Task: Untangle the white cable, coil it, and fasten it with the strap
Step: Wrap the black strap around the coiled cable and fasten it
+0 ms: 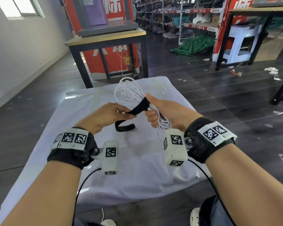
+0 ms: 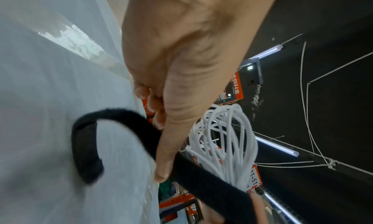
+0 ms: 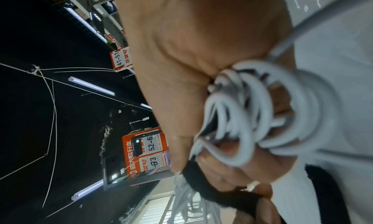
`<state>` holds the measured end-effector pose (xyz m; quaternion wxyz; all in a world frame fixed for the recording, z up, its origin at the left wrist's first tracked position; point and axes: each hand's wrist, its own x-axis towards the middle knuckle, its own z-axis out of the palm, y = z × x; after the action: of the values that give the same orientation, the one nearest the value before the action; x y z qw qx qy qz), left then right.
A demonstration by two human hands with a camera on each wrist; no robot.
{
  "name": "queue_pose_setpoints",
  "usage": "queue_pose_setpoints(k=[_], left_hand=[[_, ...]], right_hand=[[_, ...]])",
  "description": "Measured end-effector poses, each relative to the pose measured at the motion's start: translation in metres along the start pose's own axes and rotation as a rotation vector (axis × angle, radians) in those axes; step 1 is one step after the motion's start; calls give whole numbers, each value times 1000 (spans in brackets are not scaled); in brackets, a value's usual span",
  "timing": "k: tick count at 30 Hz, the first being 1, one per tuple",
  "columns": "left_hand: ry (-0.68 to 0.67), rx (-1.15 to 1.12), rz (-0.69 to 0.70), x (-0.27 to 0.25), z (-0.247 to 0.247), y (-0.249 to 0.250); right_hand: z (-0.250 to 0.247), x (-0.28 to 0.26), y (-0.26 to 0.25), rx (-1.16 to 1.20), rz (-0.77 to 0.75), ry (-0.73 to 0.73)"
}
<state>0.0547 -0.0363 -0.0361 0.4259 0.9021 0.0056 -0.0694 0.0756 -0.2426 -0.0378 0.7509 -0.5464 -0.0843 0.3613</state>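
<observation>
A white cable (image 1: 129, 93), wound into a bundle of many loops, is held up in the air above the middle of a worktop (image 1: 137, 168) covered with a pale, wrinkled sheet. The far loops of the coil fan out away from the person, while the near loops hang down below the right hand (image 1: 167, 111). That hand is wrapped around the waist of the coil, fingers curled over the strands and the thumb pointing up on top. The right wrist view shows the same grip from close up, with the loops (image 3: 262, 109) bunched against the palm (image 3: 201, 59).

A black strap (image 1: 138, 108) runs from under the right thumb, where it crosses the coil, across to the left hand (image 1: 108, 115). The left hand pinches the strap between thumb and curled fingers, holding it stretched between the two hands. Past the left fingers the loose tail of the strap curls downward into a hook shape just over the sheet. In the left wrist view the strap (image 2: 201, 176) passes under the thumb (image 2: 171, 131), with the white coil (image 2: 228, 144) beyond it.

Both wrists wear black bands with white blocks printed with square black-and-white markers. Beyond the worktop is a dark floor (image 1: 219, 98), another table (image 1: 108, 39) with a red sign behind it, and long storage shelves (image 1: 178, 17) at the back.
</observation>
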Motion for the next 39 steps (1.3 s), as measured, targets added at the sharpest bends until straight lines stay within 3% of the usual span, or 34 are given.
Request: queue_pose_setpoints(k=[5, 9, 13, 23, 27, 30, 33, 39], left_hand=[[-132, 18, -55, -4, -5, -2], [-175, -411, -101, -10, -11, -6], [-79, -786, -171, -13, -16, -10], [-99, -570, -326, -8, -24, -5], [-48, -322, -105, -9, -16, 10], [5, -261, 40, -11, -6, 28], [63, -320, 153, -17, -1, 41], [135, -591, 253, -26, -2, 52]], right_hand=[[3, -7, 5, -284, -28, -56], [7, -9, 6, -447, -41, -114], [10, -10, 5, -557, -57, -129], [14, -7, 6, -1138, -49, -117], [18, -1, 12, -1302, -23, -139], [18, 3, 14, -1327, -23, -130], [13, 3, 14, -1313, -30, -86], [-1, 5, 10, -1008, -88, 123]])
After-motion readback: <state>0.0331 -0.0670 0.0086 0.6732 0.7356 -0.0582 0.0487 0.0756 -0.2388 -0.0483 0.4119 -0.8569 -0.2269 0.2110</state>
